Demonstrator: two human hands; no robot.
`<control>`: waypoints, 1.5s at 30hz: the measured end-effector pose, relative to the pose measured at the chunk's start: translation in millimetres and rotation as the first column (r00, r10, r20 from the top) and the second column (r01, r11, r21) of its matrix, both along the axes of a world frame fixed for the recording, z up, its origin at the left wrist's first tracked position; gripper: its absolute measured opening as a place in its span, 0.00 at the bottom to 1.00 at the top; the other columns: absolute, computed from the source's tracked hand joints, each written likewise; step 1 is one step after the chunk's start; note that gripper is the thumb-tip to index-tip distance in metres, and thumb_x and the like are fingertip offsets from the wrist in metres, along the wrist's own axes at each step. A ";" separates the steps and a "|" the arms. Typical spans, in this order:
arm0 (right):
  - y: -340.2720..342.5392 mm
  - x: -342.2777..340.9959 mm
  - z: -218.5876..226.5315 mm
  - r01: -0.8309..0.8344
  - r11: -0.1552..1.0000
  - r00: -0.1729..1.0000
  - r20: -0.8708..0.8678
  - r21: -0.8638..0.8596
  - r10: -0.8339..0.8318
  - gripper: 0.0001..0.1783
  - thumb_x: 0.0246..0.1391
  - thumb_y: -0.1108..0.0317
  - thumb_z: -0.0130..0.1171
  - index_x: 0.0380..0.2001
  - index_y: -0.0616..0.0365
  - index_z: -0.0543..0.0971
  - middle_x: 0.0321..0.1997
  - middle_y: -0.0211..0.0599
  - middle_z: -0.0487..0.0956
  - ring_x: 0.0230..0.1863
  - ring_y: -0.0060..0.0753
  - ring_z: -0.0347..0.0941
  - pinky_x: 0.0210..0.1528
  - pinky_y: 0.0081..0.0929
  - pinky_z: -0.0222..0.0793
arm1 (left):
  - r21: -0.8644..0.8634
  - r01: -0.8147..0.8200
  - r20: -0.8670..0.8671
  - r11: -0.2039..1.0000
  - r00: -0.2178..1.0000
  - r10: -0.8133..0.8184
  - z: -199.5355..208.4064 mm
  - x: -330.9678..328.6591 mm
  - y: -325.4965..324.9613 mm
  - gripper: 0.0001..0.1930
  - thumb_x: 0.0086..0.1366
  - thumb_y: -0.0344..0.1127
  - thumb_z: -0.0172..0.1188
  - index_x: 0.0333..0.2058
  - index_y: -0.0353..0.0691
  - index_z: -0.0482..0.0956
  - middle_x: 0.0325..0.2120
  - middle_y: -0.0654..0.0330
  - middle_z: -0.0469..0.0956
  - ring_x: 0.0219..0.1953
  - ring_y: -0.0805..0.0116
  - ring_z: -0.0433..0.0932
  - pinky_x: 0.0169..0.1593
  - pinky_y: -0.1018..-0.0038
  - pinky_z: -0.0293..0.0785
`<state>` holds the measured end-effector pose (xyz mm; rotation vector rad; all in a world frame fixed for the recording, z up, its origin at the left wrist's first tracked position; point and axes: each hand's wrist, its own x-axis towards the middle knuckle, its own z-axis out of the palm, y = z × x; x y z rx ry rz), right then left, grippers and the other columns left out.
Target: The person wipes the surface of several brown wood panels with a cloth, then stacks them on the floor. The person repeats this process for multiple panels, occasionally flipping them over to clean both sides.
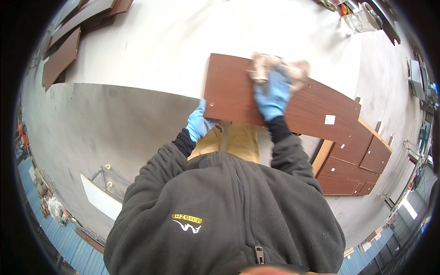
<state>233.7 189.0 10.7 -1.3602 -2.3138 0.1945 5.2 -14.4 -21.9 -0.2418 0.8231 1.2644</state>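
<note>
A long reddish-brown wooden panel (233, 89) lies across the near edge of a white work table, with a small white label toward its right end. My left hand (198, 123), in a light blue glove, grips the panel's near left corner, with some fingers hidden at the edge. My gloved right hand (273, 94) presses a crumpled pale pinkish cloth (293, 71) onto the panel, left of its middle. Hand and cloth are slightly blurred by motion. Part of the cloth hangs past the panel's far edge.
The white table (165, 50) extends away from me. Brown boards (62, 59) are piled at its far left; a clear jar (362, 20) stands at the far right. A stack of brown panels (348, 165) is at my right. A wheeled cart (103, 192) stands on the left.
</note>
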 end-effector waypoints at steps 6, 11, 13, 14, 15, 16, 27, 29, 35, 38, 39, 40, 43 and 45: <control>-53.4 -144.7 21.9 -0.397 0.915 0.887 -0.284 -0.068 0.364 0.22 0.48 0.72 0.63 0.50 0.53 0.77 0.56 0.42 0.79 0.63 0.49 0.72 0.65 0.47 0.67 | -0.070 -0.166 0.291 0.984 0.940 0.179 28.8 -12.2 -2.0 0.65 0.59 0.91 0.29 0.77 0.38 0.53 0.75 0.45 0.58 0.75 0.44 0.58 0.78 0.50 0.50; -127.5 -89.2 39.5 -0.678 0.735 0.718 -0.218 -0.003 0.661 0.21 0.47 0.73 0.61 0.48 0.53 0.78 0.52 0.39 0.81 0.58 0.44 0.77 0.63 0.43 0.70 | -0.061 -0.128 0.167 0.990 0.976 0.136 34.7 -16.3 -9.5 0.66 0.56 0.93 0.24 0.71 0.38 0.64 0.69 0.44 0.68 0.69 0.44 0.68 0.73 0.47 0.61; -128.2 -65.1 43.6 -0.700 0.695 0.713 -0.227 -0.168 0.664 0.21 0.47 0.72 0.62 0.48 0.54 0.78 0.50 0.41 0.82 0.55 0.47 0.79 0.61 0.42 0.72 | 0.087 -0.084 0.220 0.993 0.973 0.063 28.2 -18.6 -15.0 0.65 0.55 0.94 0.23 0.71 0.43 0.66 0.67 0.44 0.70 0.68 0.45 0.70 0.73 0.46 0.60; -121.6 -53.4 48.2 -0.611 0.647 0.779 -0.202 -0.455 0.594 0.20 0.49 0.72 0.63 0.48 0.57 0.78 0.49 0.44 0.82 0.53 0.53 0.79 0.58 0.44 0.75 | 0.202 -0.057 0.211 0.978 0.977 0.014 25.6 -18.8 -17.5 0.61 0.59 0.91 0.27 0.71 0.43 0.66 0.67 0.45 0.70 0.67 0.46 0.71 0.74 0.45 0.58; -115.4 -32.6 57.8 -0.507 0.726 0.862 -0.270 -0.465 0.430 0.23 0.51 0.77 0.62 0.53 0.60 0.77 0.53 0.50 0.82 0.58 0.56 0.78 0.61 0.44 0.76 | 0.248 -0.046 0.228 0.968 0.974 -0.012 22.0 -18.8 -17.9 0.57 0.64 0.88 0.30 0.70 0.44 0.67 0.67 0.46 0.70 0.67 0.48 0.72 0.75 0.45 0.57; -97.7 -24.4 61.1 -0.458 0.805 0.841 -0.476 -0.376 0.257 0.30 0.53 0.80 0.60 0.61 0.61 0.75 0.60 0.53 0.80 0.64 0.53 0.77 0.65 0.42 0.75 | 0.258 0.010 0.055 0.966 0.998 -0.025 19.7 -15.2 -17.1 0.48 0.68 0.78 0.37 0.70 0.42 0.67 0.66 0.48 0.71 0.67 0.50 0.72 0.74 0.43 0.57; 221.6 -72.9 -37.7 0.270 0.875 0.883 -0.258 -0.402 -0.391 0.36 0.63 0.48 0.60 0.65 0.63 0.73 0.65 0.57 0.76 0.65 0.58 0.74 0.69 0.43 0.68 | -0.146 0.070 -0.064 0.987 0.995 -0.080 31.8 35.9 20.5 0.32 0.74 0.36 0.63 0.69 0.32 0.61 0.61 0.52 0.73 0.58 0.55 0.79 0.56 0.56 0.85; 205.0 -141.7 -48.5 0.252 0.967 0.968 0.007 -0.039 -0.252 0.34 0.65 0.43 0.56 0.62 0.61 0.75 0.60 0.57 0.78 0.61 0.55 0.76 0.67 0.48 0.68 | -0.210 0.067 -0.052 0.975 0.996 -0.079 26.3 40.1 21.8 0.29 0.74 0.35 0.63 0.68 0.31 0.64 0.60 0.53 0.75 0.56 0.56 0.80 0.54 0.59 0.86; -89.1 -323.6 -11.7 -0.606 0.729 0.615 0.393 -0.319 0.684 0.20 0.60 0.75 0.55 0.57 0.54 0.77 0.48 0.39 0.82 0.49 0.40 0.81 0.62 0.52 0.72 | -0.106 0.294 0.017 0.950 0.956 -0.294 11.1 20.4 17.2 0.22 0.74 0.40 0.63 0.62 0.36 0.74 0.58 0.53 0.76 0.57 0.62 0.78 0.60 0.64 0.78; -187.6 -328.0 10.9 -0.814 0.156 0.525 -0.594 -0.559 0.610 0.19 0.59 0.72 0.59 0.54 0.49 0.80 0.54 0.42 0.84 0.55 0.42 0.82 0.60 0.40 0.75 | -0.100 0.546 0.092 0.832 0.837 -0.539 5.1 -2.9 17.9 0.21 0.74 0.41 0.63 0.60 0.37 0.75 0.57 0.53 0.77 0.58 0.63 0.77 0.65 0.65 0.74; -202.2 -340.9 16.8 -0.778 0.030 0.571 -0.688 -0.627 0.448 0.21 0.58 0.70 0.60 0.56 0.51 0.79 0.56 0.45 0.83 0.56 0.44 0.81 0.61 0.38 0.75 | -0.080 0.509 0.066 0.857 0.861 -0.505 5.0 -4.1 16.2 0.22 0.74 0.40 0.63 0.61 0.37 0.74 0.56 0.53 0.77 0.57 0.64 0.77 0.63 0.65 0.76; -196.2 -346.8 20.0 -0.806 0.097 0.585 -0.759 -0.584 0.287 0.24 0.59 0.70 0.60 0.60 0.52 0.78 0.58 0.47 0.83 0.57 0.47 0.81 0.63 0.39 0.75 | -0.053 0.466 0.031 0.883 0.885 -0.465 5.3 -4.3 12.4 0.22 0.74 0.40 0.63 0.62 0.36 0.73 0.56 0.53 0.77 0.56 0.64 0.78 0.62 0.65 0.77; -118.7 -355.8 22.7 -0.829 0.192 0.512 -0.851 -0.526 -0.122 0.35 0.61 0.71 0.60 0.72 0.51 0.70 0.55 0.41 0.83 0.51 0.36 0.81 0.54 0.35 0.81 | -0.038 0.313 -0.090 0.949 0.945 -0.315 7.0 13.3 4.0 0.24 0.74 0.38 0.63 0.63 0.34 0.70 0.56 0.54 0.77 0.54 0.64 0.79 0.57 0.65 0.82; -30.0 -332.9 18.8 -0.836 0.373 0.320 -0.909 -0.403 -0.267 0.39 0.61 0.76 0.60 0.75 0.55 0.64 0.44 0.32 0.81 0.34 0.18 0.75 0.36 0.18 0.76 | -0.044 0.167 -0.060 0.985 0.984 -0.170 6.0 27.1 5.9 0.25 0.74 0.36 0.63 0.64 0.33 0.68 0.55 0.55 0.77 0.52 0.65 0.80 0.53 0.65 0.85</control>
